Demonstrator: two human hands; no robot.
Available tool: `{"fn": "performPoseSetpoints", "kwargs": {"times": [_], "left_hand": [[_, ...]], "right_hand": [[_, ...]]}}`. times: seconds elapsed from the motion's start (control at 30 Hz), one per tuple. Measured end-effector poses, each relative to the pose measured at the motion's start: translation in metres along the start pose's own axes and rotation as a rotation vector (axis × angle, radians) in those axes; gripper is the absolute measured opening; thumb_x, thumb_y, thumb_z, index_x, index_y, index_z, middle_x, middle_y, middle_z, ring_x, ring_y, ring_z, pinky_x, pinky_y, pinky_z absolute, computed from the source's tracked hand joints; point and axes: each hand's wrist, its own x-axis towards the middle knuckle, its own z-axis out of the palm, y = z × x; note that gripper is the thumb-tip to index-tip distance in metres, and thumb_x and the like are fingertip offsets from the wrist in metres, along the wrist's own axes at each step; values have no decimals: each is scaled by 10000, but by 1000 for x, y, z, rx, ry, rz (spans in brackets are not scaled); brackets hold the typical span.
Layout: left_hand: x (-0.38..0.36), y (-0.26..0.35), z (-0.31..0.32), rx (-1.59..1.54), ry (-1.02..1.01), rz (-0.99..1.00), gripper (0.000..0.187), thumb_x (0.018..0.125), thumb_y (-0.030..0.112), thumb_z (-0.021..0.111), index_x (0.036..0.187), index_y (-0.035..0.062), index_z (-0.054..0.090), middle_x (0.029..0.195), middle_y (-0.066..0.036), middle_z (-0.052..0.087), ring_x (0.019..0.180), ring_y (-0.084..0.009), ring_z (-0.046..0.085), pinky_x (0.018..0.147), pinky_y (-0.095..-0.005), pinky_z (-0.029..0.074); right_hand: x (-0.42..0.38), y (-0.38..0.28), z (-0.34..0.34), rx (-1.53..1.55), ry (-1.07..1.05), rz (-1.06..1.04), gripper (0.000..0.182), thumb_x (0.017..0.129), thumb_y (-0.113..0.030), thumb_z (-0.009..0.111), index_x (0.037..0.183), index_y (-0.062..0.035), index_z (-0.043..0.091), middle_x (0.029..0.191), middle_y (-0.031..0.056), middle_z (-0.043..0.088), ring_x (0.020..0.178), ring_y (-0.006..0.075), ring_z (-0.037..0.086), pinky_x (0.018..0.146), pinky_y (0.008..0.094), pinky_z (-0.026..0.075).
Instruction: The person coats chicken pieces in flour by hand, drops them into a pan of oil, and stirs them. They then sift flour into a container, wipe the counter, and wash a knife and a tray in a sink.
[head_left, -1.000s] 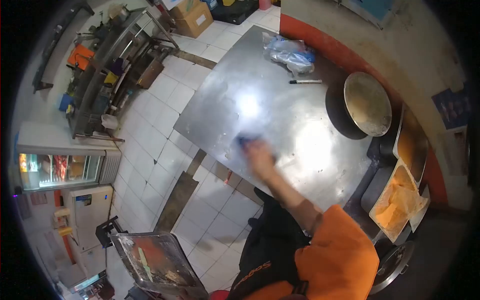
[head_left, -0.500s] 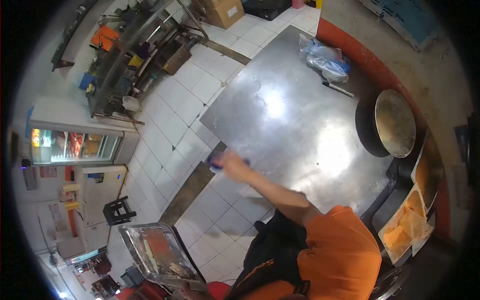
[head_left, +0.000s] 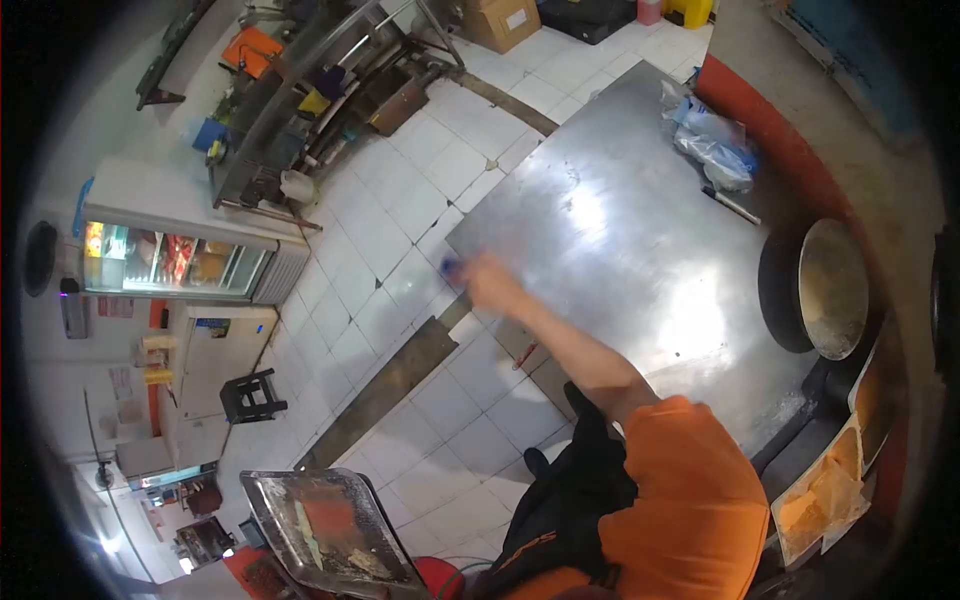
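Note:
My right hand [head_left: 490, 283], blurred by motion, is closed at the left edge of the metal table [head_left: 620, 200], near its corner. A small dark blue thing [head_left: 452, 268], which looks like a cloth, pokes out from its fingers. At the bottom left is a tilted metal tray [head_left: 375, 510] with white smears, a reddish patch and a pale green strip on it. My left hand does not show.
Plastic bags [head_left: 715, 145], a black marker [head_left: 732, 205] and a round pan [head_left: 832, 290] lie along the table's far and right sides. Orange food in a tray [head_left: 820, 495] is at the lower right. A black stool [head_left: 253, 396] stands on the floor left, near a glass-door fridge [head_left: 175, 262].
My right hand has moved along the table edge, closer to the corner. The whole view has shifted, and the hand under the tray has gone out of sight.

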Motion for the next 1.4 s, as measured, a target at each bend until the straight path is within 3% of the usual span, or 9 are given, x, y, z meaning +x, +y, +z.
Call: {"fn": "performPoseSetpoints", "kwargs": {"times": [0.1, 0.27, 0.37, 0.53, 0.73, 0.83, 0.93, 1.13, 1.4], "left_hand": [[2, 5, 0, 3, -19, 7, 187, 869, 245, 608, 962, 85, 631, 770, -54, 589, 755, -231, 587, 661, -387, 493], [5, 12, -10, 26, -5, 5, 191, 867, 244, 609, 967, 83, 631, 771, -54, 590, 756, -230, 588, 662, -385, 494], [8, 17, -7, 47, -9, 24, 193, 865, 243, 610, 969, 82, 632, 772, -55, 590, 757, -230, 588, 662, -384, 495], [27, 33, 16, 95, -135, 86, 197, 864, 242, 611, 974, 80, 632, 773, -55, 591, 758, -229, 589, 663, -382, 496], [74, 49, 30, 93, -324, 165, 202, 861, 240, 613, 979, 77, 633, 774, -56, 591, 759, -228, 590, 664, -380, 497], [109, 46, 27, 53, -403, 145, 205, 860, 239, 614, 982, 76, 633, 775, -57, 592, 760, -228, 591, 664, -379, 497], [177, 33, 30, -232, -533, -164, 207, 859, 239, 614, 985, 75, 633, 775, -57, 592, 760, -227, 591, 665, -378, 498], [32, 82, 59, 37, -582, 509, 188, 807, 178, 613, 886, 22, 682, 802, -57, 613, 704, -215, 579, 607, -366, 472], [268, 59, 51, 489, -710, 712, 331, 868, 138, 557, 1158, -12, 610, 1291, -226, 550, 1125, -392, 562, 1002, -548, 436]], "right_hand": [[-3, -47, -81, 368, 105, -61, 372, 705, -45, 520, 1029, -27, 701, 988, 214, 672, 1003, 357, 609, 990, 458, 429], [55, 192, -238, -721, 836, 366, 352, 814, -82, 511, 1116, -69, 692, 916, 219, 700, 765, 359, 670, 758, 455, 521], [36, 194, -199, -401, 475, 527, 288, 822, -93, 519, 1034, -72, 713, 951, 212, 692, 875, 353, 641, 804, 457, 491], [-84, -35, -119, -186, 199, 116, 384, 752, -66, 586, 1113, -160, 677, 1216, 139, 595, 1036, 348, 563, 913, 461, 471], [-277, -25, -209, -241, 648, 948, 301, 929, -85, 433, 1166, 16, 588, 1077, 218, 611, 975, 354, 546, 860, 451, 439], [-381, -75, -319, -1181, 788, 1122, 293, 935, -94, 460, 1177, 17, 582, 961, 210, 628, 909, 306, 566, 749, 399, 462], [-403, -40, -289, -650, 1009, 1185, 321, 963, -159, 441, 1175, 59, 543, 1008, 257, 608, 887, 361, 592, 791, 449, 471], [-302, -62, -234, -648, 685, 818, 373, 816, -87, 544, 1180, -51, 618, 1313, 229, 529, 1053, 361, 559, 883, 497, 462], [-651, -233, -251, -1051, 751, 1577, 470, 797, -68, 557, 1263, -16, 594, 1272, 242, 578, 1108, 400, 561, 1007, 508, 408]]}}
